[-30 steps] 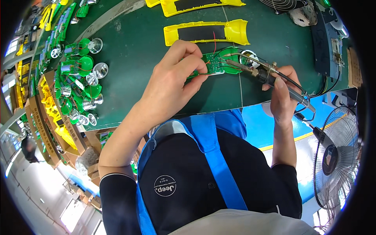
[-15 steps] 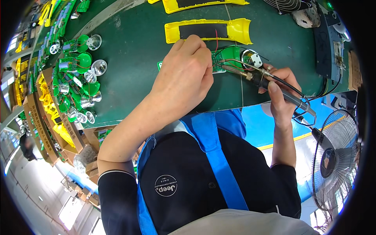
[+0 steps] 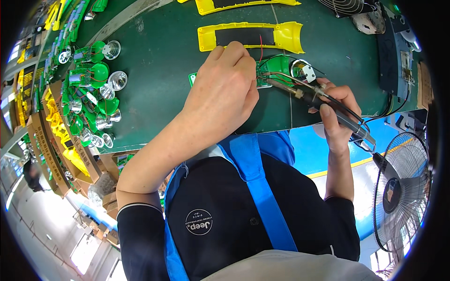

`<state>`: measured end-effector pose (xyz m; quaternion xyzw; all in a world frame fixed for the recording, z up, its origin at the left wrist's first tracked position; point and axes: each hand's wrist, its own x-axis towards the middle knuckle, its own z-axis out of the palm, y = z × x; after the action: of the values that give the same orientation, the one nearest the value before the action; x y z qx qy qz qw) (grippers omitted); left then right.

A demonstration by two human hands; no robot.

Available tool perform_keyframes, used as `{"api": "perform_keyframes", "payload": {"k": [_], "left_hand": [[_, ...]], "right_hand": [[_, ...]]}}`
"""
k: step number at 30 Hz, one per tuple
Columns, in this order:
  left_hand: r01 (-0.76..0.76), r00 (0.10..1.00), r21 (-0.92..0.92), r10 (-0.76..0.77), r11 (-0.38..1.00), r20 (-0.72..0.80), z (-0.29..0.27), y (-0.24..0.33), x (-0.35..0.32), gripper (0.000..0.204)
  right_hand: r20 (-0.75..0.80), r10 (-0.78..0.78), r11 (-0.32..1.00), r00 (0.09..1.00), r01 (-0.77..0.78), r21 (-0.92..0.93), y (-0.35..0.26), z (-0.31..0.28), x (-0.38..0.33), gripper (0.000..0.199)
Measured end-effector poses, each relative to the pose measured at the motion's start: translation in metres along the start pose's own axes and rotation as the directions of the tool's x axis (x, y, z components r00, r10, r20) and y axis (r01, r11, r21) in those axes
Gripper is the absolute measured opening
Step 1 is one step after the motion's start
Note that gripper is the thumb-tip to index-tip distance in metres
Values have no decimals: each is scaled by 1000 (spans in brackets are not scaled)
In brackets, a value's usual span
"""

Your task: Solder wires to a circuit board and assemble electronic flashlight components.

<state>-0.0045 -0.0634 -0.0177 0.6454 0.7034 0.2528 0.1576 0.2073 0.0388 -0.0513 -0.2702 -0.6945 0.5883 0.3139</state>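
Note:
My right hand (image 3: 338, 108) is closed around a soldering iron (image 3: 350, 122) with a thin metal tube and a cable running along it. The iron's tip points left, onto a small green circuit board (image 3: 260, 82). The board belongs to a green lamp assembly (image 3: 280, 62) with a round reflector at its right end and loose red and black wires. My left hand (image 3: 226, 89) bends over the board's left part, fingers drawn together. Its fingertips are hidden, so what they pinch does not show. Just beyond lies a yellow casing half (image 3: 251, 36) with a black pad inside.
Several green lamp assemblies with shiny reflectors (image 3: 117, 80) are heaped on the left of the green table (image 3: 154, 75). A dark box-shaped device (image 3: 393, 56) stands at the right, below a wire-guarded fan (image 3: 344, 5). A larger fan (image 3: 398, 192) stands off the table's near right side.
The soldering iron and my right hand have shifted very slightly downward. The lamp assembly and my left hand have edged a little to the right.

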Motion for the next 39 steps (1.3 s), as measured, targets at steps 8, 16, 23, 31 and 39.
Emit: {"api": "perform_keyframes", "payload": {"k": [8, 16, 23, 31, 39], "left_hand": [[40, 999, -10, -41, 999, -14, 0, 2, 2, 12], [37, 999, -5, -37, 999, 12, -3, 2, 4, 11], [15, 1000, 7, -16, 1000, 16, -5, 0, 4, 11], [125, 984, -210, -94, 970, 151, -30, -7, -24, 19], [-412, 911, 19, 412, 911, 10, -1, -2, 9, 25]], "right_hand": [[-131, 80, 992, 988, -66, 104, 4, -3, -5, 26], [-225, -199, 980, 954, 201, -14, -7, -15, 10, 38], [-145, -194, 976, 970, 206, 70, -7, -6, 34, 36], [-5, -277, 957, 961, 275, -90, -1, 13, 54, 34], [186, -386, 898, 904, 414, -149, 26, 33, 88, 31]]}}
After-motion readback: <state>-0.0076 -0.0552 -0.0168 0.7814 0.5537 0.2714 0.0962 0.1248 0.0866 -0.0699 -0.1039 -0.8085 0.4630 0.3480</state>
